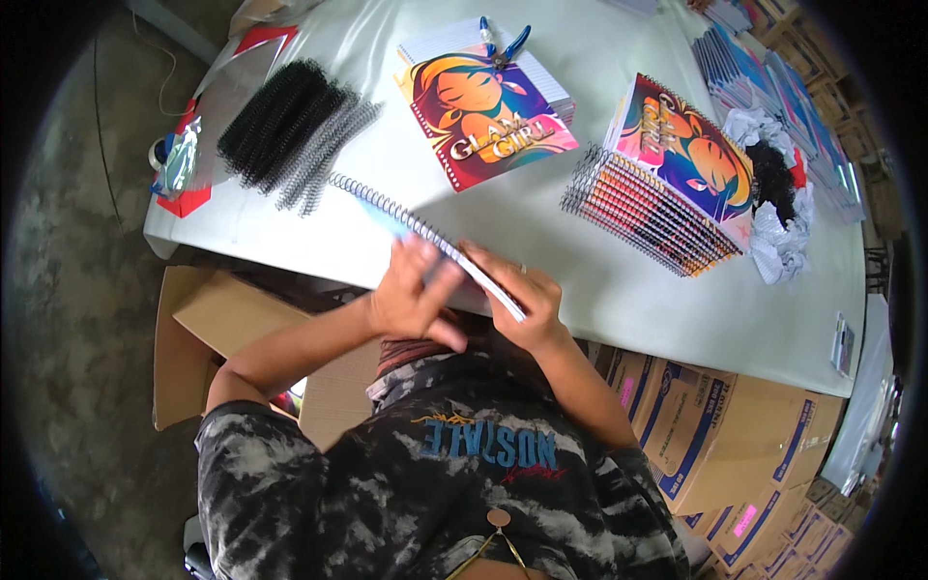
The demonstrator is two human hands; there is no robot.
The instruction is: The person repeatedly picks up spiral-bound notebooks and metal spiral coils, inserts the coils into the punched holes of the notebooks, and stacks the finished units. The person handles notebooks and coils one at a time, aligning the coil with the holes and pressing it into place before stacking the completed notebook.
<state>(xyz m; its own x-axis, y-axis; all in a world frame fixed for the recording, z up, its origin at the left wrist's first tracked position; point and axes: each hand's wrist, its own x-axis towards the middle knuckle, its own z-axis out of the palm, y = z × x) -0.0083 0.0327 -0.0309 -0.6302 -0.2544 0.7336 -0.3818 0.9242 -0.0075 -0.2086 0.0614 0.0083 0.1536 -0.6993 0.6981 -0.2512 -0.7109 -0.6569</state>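
A pale desk [696, 333] is spread across the upper view, and below its near edge, on the right, cardboard boxes [696, 425] are stacked. An open carton [242, 314] is seen under the edge on the left. On the right of the desk, a stack of coil-bound notebooks [686, 159] is piled, its top cover brightly illustrated. Just beyond it, crumpled white paper [778, 251] is gathered around a dark tangle [771, 179]. Near the far middle, a pile of sheets [483, 106] is topped by a similar cover. To the left, black coils [280, 121] are laid in a thick bundle, with grey coils [329, 145] placed just beside them. The notebook in hand [493, 283] is held tilted and nearly edge-on at the near edge of the desk, its wire coil [382, 206] pointed toward the grey coils. Its lower end is clamped between the fingers of the right hand [522, 298]. The left hand [411, 290] is blurred beside the spine, its thumb and fingers spread apart; whether the notebook is touched by it cannot be told. Blue-handled pliers [501, 58] are rested on the pile of sheets.
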